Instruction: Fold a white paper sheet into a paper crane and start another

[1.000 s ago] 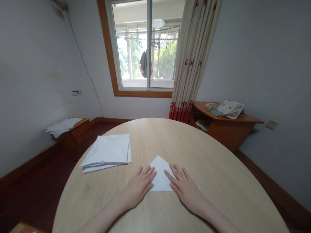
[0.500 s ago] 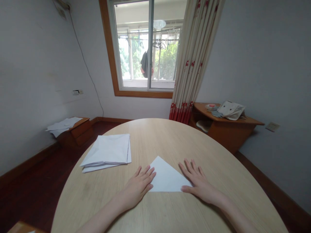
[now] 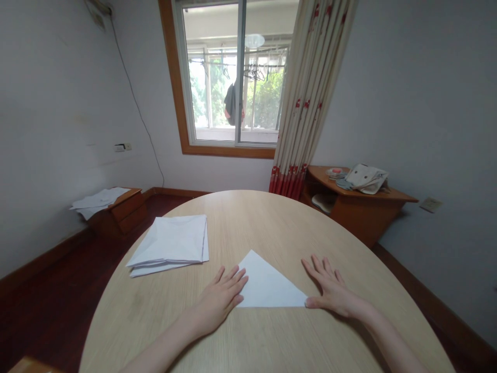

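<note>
A sheet of white paper folded into a triangle (image 3: 267, 287) lies flat on the round wooden table (image 3: 272, 342), its peak pointing away from me. My left hand (image 3: 223, 295) rests flat over its left part, fingers stretched out, covering the left corner. At the right corner, the thumb of my right hand (image 3: 330, 290) touches the paper's tip, while the other fingers are spread above the table beyond the paper. Neither hand grips anything.
A stack of white paper sheets (image 3: 171, 238) sits at the table's left. Behind, a small cabinet (image 3: 128, 210) with papers on it stands left, and a wooden desk (image 3: 357, 212) holding a white cloth bag (image 3: 367, 178) stands right. A curtain (image 3: 298, 119) hangs beside the window.
My right hand has slid to the right along the bottom edge, out to the triangle's right corner, uncovering that part of the paper. My left hand has stayed in place.
</note>
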{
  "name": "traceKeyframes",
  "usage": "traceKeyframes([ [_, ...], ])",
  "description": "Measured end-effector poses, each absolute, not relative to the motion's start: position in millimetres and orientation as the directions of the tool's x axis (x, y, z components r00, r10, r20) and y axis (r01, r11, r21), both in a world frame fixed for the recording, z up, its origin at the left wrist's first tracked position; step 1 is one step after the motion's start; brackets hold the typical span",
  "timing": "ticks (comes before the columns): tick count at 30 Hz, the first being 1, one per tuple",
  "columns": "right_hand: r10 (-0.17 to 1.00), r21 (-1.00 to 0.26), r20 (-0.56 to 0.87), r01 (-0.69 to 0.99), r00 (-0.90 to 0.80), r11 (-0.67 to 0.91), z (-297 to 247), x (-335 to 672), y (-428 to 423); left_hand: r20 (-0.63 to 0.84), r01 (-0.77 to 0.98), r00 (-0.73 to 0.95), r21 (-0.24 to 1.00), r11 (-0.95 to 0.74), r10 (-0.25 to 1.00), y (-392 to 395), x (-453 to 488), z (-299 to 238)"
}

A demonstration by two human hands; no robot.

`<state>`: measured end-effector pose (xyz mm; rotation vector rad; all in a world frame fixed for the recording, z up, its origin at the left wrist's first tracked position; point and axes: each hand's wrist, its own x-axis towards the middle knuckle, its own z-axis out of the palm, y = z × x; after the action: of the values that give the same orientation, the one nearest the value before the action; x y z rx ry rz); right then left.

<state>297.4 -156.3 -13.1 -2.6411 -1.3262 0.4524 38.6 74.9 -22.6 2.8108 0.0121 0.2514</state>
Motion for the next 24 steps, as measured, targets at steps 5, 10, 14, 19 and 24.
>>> traceKeyframes([
  [5, 0.823, -0.261, -0.139, 0.781, 0.551, -0.567, -20, 297, -155, 0.215, -0.022, 0.976, 0.283, -0.959, 0.041, 79, 38, -24],
  [10, 0.840, -0.227, -0.088, 0.810, 0.536, -0.541, -21, 288, -148, 0.266, 0.084, 0.952, 0.257, -0.963, 0.154, 87, 38, -31],
  [14, 0.848, -0.224, -0.061, 0.821, 0.526, -0.525, -24, 286, -148, 0.318, 0.069, 0.934, 0.278, -0.958, 0.160, 90, 38, -36],
  [19, 0.844, -0.237, -0.039, 0.816, 0.535, -0.528, -25, 286, -148, 0.345, 0.064, 0.925, 0.268, -0.961, 0.158, 90, 39, -37],
  [24, 0.869, -0.340, -0.040, 0.811, 0.492, -0.475, -10, 270, -141, 0.399, 0.023, 0.904, 0.309, -0.951, 0.151, 92, 39, -32],
])
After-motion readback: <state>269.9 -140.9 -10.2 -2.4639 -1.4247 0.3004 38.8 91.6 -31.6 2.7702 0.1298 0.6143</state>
